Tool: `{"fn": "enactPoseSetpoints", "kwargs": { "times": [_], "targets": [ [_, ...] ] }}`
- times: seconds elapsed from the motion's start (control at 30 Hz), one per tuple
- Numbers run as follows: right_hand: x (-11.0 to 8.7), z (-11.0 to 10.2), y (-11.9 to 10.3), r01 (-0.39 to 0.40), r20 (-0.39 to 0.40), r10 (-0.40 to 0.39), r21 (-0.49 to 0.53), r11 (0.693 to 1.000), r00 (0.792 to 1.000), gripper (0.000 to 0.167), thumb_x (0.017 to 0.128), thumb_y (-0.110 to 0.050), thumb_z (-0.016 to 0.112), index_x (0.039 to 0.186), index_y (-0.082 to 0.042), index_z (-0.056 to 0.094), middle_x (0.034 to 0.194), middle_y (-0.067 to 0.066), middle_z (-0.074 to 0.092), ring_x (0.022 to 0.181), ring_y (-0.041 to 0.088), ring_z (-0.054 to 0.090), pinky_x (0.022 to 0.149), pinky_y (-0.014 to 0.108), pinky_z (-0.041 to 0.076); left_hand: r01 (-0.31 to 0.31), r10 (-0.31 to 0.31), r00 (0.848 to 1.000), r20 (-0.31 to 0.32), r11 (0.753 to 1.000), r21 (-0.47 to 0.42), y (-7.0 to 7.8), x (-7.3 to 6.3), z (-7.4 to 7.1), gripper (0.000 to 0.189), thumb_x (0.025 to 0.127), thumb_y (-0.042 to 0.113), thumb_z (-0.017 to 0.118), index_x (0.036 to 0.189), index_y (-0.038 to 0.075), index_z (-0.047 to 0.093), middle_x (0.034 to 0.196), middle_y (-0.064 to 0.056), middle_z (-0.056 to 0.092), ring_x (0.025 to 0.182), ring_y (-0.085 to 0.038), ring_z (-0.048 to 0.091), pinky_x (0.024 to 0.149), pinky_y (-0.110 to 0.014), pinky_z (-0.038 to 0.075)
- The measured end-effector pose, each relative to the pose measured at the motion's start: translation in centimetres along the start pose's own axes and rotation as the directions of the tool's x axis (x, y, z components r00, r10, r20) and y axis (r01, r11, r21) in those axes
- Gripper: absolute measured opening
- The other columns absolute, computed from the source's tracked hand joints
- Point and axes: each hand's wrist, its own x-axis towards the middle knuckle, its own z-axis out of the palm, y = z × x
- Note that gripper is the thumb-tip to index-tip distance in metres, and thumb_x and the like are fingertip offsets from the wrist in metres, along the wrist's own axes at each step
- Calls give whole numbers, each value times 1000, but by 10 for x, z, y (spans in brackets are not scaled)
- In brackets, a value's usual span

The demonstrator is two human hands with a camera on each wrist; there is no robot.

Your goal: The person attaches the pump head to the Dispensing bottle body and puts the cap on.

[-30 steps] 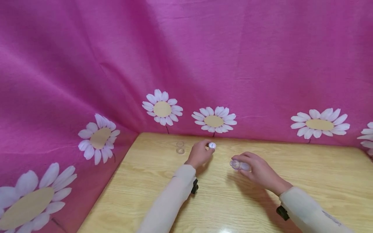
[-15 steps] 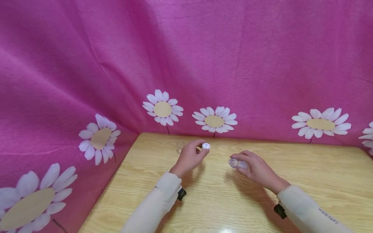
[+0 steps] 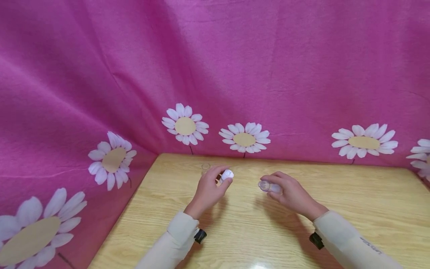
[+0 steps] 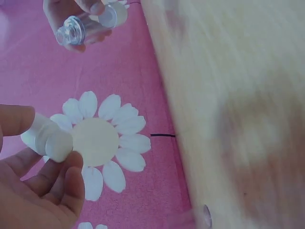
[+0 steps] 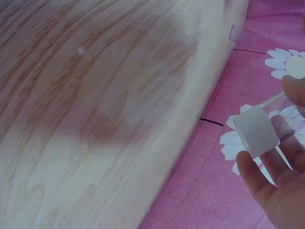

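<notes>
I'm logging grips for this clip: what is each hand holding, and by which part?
The left hand pinches a white cap-like piece by its sides; the right hand holds a bottle by its clear body, its narrow neck left free.

Bkgd = pink-purple cloth [image 3: 302, 67] behind tbl & along its L side, the two faces meeting at a corner nr tbl's far L end. Soft vert. folds, esp. L of ctr; some fine creases. Lg wht daisies [image 3: 244, 139] w/ pale-yellow ctrs along lower part, thin dk stems [image 4: 163, 135]. Tbl [image 3: 362, 198] = lt wood, visible grain. Bright glare spot [image 3: 259, 266] on tbltop, bottom of head view.
</notes>
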Motion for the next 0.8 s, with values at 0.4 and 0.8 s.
{"fn": "enactPoseSetpoints", "kwargs": {
  "times": [0.4, 0.8],
  "targets": [
    [3, 3, -7, 3, -9, -3, 12, 1000, 1000, 44, 80, -5, 79, 121, -10, 68, 107, 6, 67, 94, 23, 65, 79, 40, 54, -51, 51, 998, -30, 999, 20, -4, -26, -2, 36, 89, 17, 72, 123, 8, 68, 117, -7, 72, 108, -23, 63, 115, -46, 39],
    [5, 6, -13, 7, -11, -7, 32, 999, 1000, 44, 79, -4, 80, 121, -10, 69, 104, 4, 67, 91, 22, 64, 77, 33, 53, -51, 50, 998, 36, 999, 7, -4, -34, 2, 37, 91, 18, 72, 126, 13, 66, 115, -4, 68, 92, -12, 60, 73, -22, 50]
  ]
}}
